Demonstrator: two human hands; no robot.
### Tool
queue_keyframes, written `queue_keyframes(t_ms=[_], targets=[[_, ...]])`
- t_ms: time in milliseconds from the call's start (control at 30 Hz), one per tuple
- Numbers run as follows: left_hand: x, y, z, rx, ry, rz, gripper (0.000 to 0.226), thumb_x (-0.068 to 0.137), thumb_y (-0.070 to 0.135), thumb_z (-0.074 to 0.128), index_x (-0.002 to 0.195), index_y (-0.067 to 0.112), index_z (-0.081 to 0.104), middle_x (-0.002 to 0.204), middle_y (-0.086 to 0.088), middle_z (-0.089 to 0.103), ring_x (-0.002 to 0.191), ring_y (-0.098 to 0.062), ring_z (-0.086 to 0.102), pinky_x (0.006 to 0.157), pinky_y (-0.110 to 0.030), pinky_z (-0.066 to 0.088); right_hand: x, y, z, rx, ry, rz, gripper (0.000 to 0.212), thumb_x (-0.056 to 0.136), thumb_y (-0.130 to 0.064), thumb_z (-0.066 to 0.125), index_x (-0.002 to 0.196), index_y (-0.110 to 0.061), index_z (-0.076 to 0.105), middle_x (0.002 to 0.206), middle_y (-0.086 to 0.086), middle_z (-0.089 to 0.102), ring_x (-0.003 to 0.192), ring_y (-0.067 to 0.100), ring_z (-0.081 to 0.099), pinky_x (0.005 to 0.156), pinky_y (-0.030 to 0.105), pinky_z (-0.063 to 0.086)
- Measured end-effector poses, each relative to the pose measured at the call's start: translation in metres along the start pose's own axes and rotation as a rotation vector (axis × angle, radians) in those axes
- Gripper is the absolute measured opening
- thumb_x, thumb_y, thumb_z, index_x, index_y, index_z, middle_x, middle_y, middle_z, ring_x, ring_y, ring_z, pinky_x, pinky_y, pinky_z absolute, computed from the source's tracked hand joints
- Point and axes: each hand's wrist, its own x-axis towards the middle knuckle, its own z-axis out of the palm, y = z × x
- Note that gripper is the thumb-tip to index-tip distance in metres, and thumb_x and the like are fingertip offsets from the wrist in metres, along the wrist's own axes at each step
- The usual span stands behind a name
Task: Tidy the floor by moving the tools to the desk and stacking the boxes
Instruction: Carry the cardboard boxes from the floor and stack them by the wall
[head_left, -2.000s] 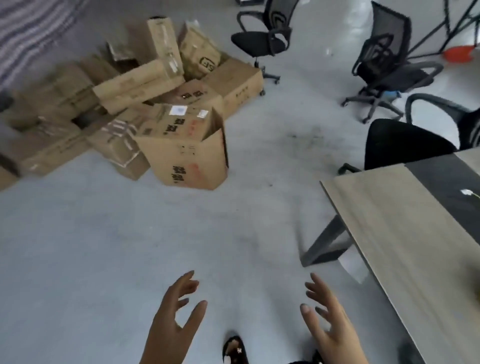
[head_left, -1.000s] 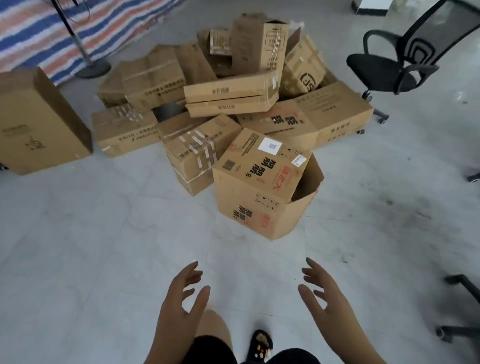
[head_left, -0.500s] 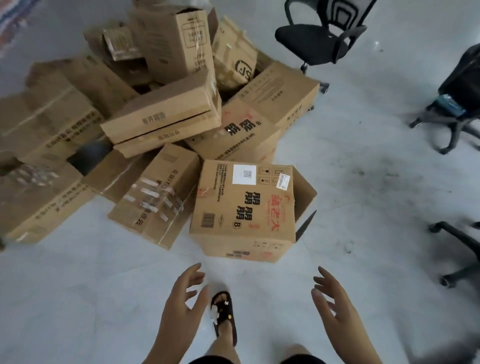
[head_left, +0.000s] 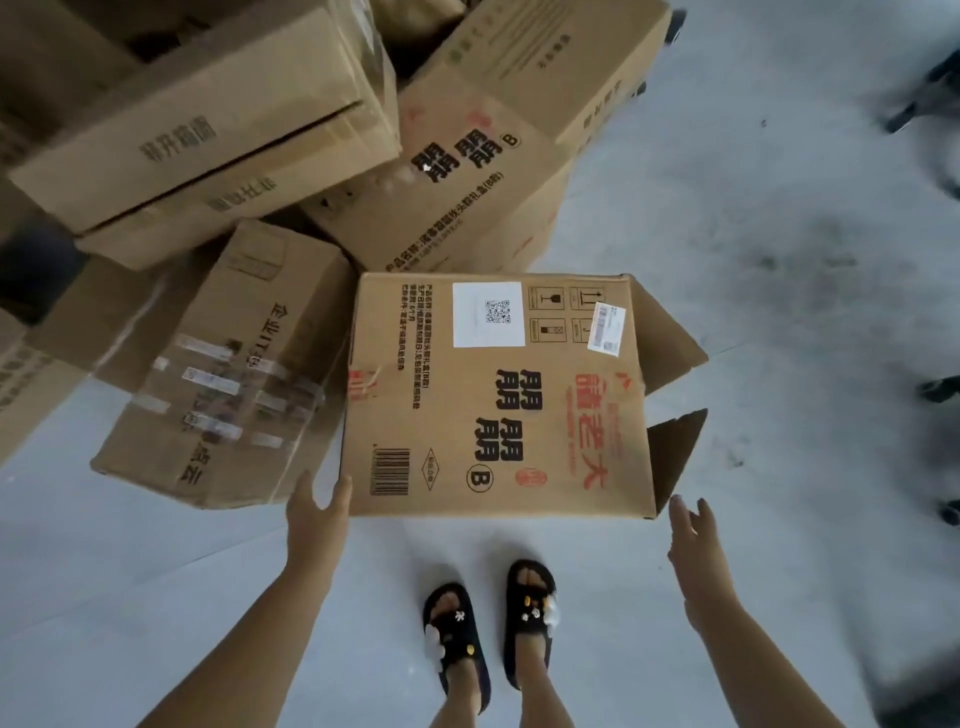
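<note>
Nearest box (head_left: 493, 395): lying on the floor (head_left: 779, 260) at the picture's centre, side flaps gaping toward 3 o'clock.
Left hand (head_left: 317, 512): reaching in at the box's 7 o'clock corner, fingers straight, thumb touching the edge.
Right hand (head_left: 693, 535): hovering at the 5 o'clock corner, fingers spread, gripping nothing.
Taped box (head_left: 223, 374): leaning at 9 o'clock.
Other boxes (head_left: 208, 119): piling up toward 11 and 12 o'clock.
Sandals (head_left: 488, 623): standing at 6 o'clock.

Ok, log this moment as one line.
stage: reaching | left hand: touching open-flapped box corner | right hand: open, apart | box on floor
</note>
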Motion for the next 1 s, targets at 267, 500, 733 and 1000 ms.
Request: queue_keyframes(t_ms=[267,500,733,1000], targets=[[0.026,-0.032,0.042,-0.438,-0.089,-0.141,0.041,0.097,0.038,0.043,0.138,0.033,0.039,0.123,0.009,0.051,0.116,-0.014,0.043,0.102,-0.047,0.035,0.054,0.016,0.044,0.326,-0.066,-0.05,0.046,0.098,-0.043,0.04,0.143,-0.039,0.033,0.147,-0.006,0.037,0.135,0.02,0.035,0.103,0.057,0.038],[0.011,-0.012,0.03,-0.56,-0.032,-0.14,0.04,0.096,0.034,0.048,0.135,0.031,0.042,0.124,0.007,0.052,0.12,-0.018,0.044,0.103,-0.06,0.033,0.04,-0.018,0.033,0.356,-0.082,-0.091,0.041,0.1,-0.027,0.044,0.14,-0.03,0.041,0.134,-0.011,0.047,0.129,0.018,0.041,0.099,0.06,0.038],[-0.058,0.026,-0.031,-0.688,0.005,-0.104,0.029,0.096,0.032,0.048,0.125,0.026,0.051,0.103,0.007,0.064,0.095,-0.016,0.057,0.094,-0.059,0.042,-0.018,-0.088,0.015,0.34,-0.07,-0.285,0.027,0.098,-0.024,0.044,0.121,-0.033,0.056,0.091,-0.015,0.062,0.074,0.013,0.053,0.06,0.034,0.04],[-0.161,0.045,-0.12,-0.827,0.244,-0.098,0.036,0.094,0.033,0.051,0.129,0.024,0.051,0.105,0.012,0.059,0.097,-0.011,0.055,0.09,-0.055,0.047,-0.121,-0.136,-0.01,0.318,-0.217,-0.421,0.029,0.097,-0.028,0.047,0.123,-0.031,0.059,0.086,-0.019,0.063,0.072,0.012,0.051,0.058,0.032,0.036]])
